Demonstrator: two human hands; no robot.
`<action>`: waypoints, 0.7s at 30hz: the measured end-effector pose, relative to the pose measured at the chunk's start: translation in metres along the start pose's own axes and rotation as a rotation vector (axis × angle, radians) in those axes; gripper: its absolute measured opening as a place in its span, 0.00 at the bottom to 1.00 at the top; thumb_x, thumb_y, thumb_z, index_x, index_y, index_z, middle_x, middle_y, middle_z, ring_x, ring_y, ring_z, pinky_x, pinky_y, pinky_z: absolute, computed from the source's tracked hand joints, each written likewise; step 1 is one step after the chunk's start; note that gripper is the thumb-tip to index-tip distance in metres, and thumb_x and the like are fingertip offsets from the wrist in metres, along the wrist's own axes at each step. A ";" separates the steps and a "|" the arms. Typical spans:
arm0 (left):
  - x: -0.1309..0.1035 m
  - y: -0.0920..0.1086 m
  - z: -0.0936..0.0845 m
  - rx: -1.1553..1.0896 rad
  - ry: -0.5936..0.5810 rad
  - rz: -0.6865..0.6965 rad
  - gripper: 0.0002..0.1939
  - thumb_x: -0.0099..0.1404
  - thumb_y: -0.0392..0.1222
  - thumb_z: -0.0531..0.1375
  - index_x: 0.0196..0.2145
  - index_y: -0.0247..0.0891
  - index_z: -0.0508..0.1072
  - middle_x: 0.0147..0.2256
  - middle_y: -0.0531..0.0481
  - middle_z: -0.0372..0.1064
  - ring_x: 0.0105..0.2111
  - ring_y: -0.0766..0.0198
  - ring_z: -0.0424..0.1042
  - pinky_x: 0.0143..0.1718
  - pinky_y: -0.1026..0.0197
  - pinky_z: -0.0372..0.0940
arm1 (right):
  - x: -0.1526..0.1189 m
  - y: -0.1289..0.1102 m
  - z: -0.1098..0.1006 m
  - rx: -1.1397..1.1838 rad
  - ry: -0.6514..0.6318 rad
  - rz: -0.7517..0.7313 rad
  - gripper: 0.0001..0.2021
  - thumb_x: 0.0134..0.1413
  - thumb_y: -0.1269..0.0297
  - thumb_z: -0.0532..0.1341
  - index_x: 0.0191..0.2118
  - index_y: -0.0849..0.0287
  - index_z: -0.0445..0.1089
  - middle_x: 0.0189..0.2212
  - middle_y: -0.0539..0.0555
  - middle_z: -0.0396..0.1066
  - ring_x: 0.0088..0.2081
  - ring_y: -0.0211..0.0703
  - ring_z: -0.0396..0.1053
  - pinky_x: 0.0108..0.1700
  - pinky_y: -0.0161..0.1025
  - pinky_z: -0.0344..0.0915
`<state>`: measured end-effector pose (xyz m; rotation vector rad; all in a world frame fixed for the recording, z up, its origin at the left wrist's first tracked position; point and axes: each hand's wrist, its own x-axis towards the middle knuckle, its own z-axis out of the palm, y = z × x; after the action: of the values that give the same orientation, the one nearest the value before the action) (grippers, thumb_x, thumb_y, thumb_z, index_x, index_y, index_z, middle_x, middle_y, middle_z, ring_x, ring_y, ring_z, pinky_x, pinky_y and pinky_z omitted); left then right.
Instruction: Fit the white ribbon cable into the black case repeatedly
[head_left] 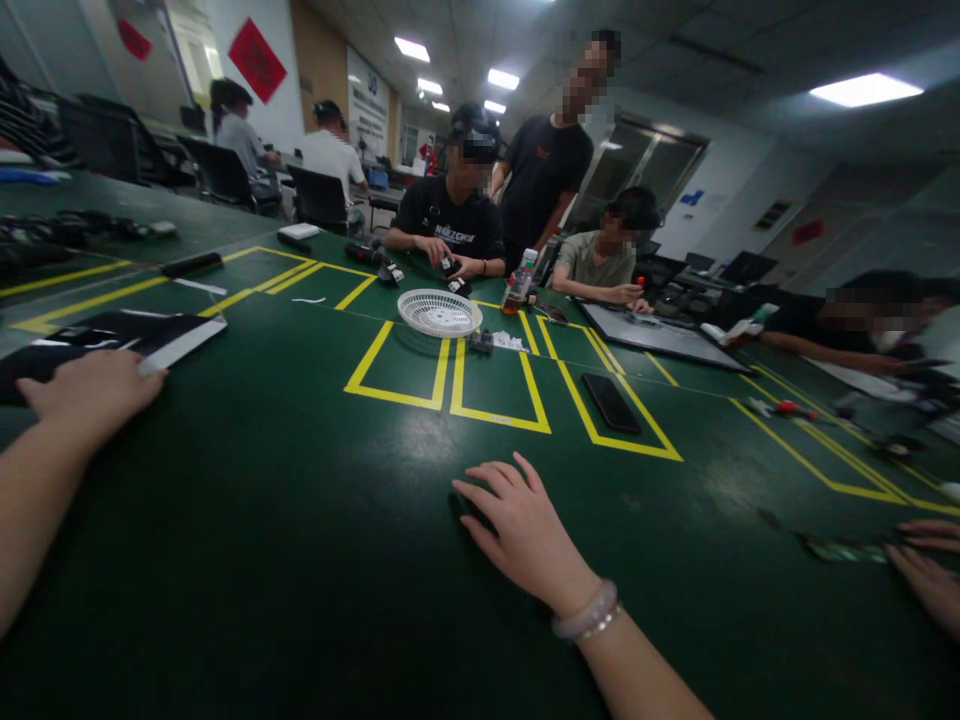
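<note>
My left hand (94, 395) rests at the left on a black and white flat packet (180, 340), fingers apart and lying over its near edge; nothing shows gripped in it. My right hand (514, 515), with bracelets at the wrist, hovers over or touches the green table (300, 560) near the middle, fingers spread and holding nothing. Beyond it a black phone (611, 402) lies inside a yellow tape outline. A round white plastic basket (439, 313) stands farther back, beside small dark parts (481, 341) and a clear packet (510, 342).
A bottle (519, 282) stands behind the basket. At the back right lies a large grey panel (660, 335). Several people sit or stand around the table. Another person's hands (926, 565) are at the right edge, by a green strip (844, 548).
</note>
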<state>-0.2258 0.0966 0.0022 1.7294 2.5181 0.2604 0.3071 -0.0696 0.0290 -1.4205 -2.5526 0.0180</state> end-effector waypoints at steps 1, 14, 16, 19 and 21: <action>-0.005 0.005 -0.003 0.034 -0.017 -0.061 0.39 0.66 0.63 0.49 0.59 0.24 0.66 0.57 0.27 0.64 0.54 0.26 0.62 0.47 0.22 0.54 | 0.000 0.000 0.000 -0.001 0.001 -0.001 0.18 0.64 0.64 0.60 0.59 0.49 0.67 0.55 0.53 0.70 0.59 0.50 0.63 0.68 0.62 0.46; -0.082 0.126 -0.009 -0.272 -0.326 0.788 0.30 0.70 0.55 0.52 0.61 0.32 0.65 0.57 0.41 0.67 0.52 0.51 0.67 0.52 0.54 0.63 | 0.001 -0.002 0.001 -0.006 0.027 -0.022 0.25 0.63 0.65 0.60 0.64 0.50 0.60 0.60 0.56 0.66 0.61 0.50 0.62 0.68 0.61 0.48; -0.109 0.147 -0.008 -0.315 -0.445 0.907 0.27 0.69 0.54 0.54 0.59 0.37 0.68 0.56 0.44 0.68 0.52 0.53 0.68 0.52 0.55 0.64 | 0.001 -0.003 0.000 0.004 0.037 -0.029 0.29 0.62 0.64 0.62 0.67 0.51 0.56 0.63 0.57 0.62 0.63 0.51 0.59 0.68 0.60 0.47; -0.144 0.168 -0.011 -0.334 -0.600 1.029 0.22 0.67 0.50 0.58 0.57 0.46 0.70 0.55 0.48 0.69 0.53 0.54 0.68 0.53 0.56 0.63 | 0.001 -0.005 -0.002 0.031 0.045 -0.047 0.29 0.62 0.63 0.62 0.67 0.51 0.55 0.63 0.57 0.63 0.63 0.51 0.59 0.68 0.60 0.46; -0.159 0.174 -0.015 -0.343 -0.661 1.047 0.21 0.66 0.49 0.59 0.57 0.49 0.71 0.54 0.50 0.69 0.54 0.55 0.68 0.53 0.57 0.64 | 0.001 -0.005 -0.002 0.053 0.035 -0.067 0.25 0.63 0.64 0.61 0.65 0.51 0.59 0.57 0.55 0.70 0.60 0.49 0.64 0.68 0.60 0.45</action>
<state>-0.0110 0.0076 0.0433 2.2789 0.9327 0.1148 0.3031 -0.0720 0.0317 -1.3046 -2.5497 0.0493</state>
